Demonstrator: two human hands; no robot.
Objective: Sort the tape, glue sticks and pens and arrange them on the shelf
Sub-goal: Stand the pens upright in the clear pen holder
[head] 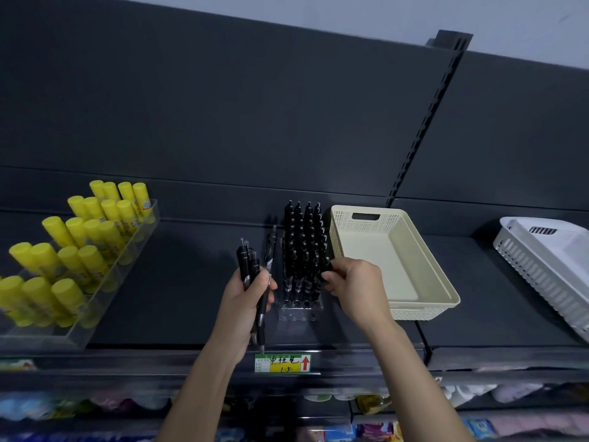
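My left hand (245, 295) grips a bunch of black pens (255, 266), tips pointing down past the shelf edge. To its right a clear pen rack (299, 309) stands on the dark shelf (178, 301), filled with several upright black pens (304, 244). My right hand (353, 288) pinches one black pen (327, 268) at the rack's right side. Several yellow glue sticks (79, 237) stand in a clear tray (105, 301) at the left. No tape is visible.
A cream perforated basket (424, 260) sits right of the pen rack, with nothing in it. A white slatted basket (548, 263) lies further right. A green and yellow price label (282, 363) hangs on the shelf edge. Lower shelves hold blurred packaged goods.
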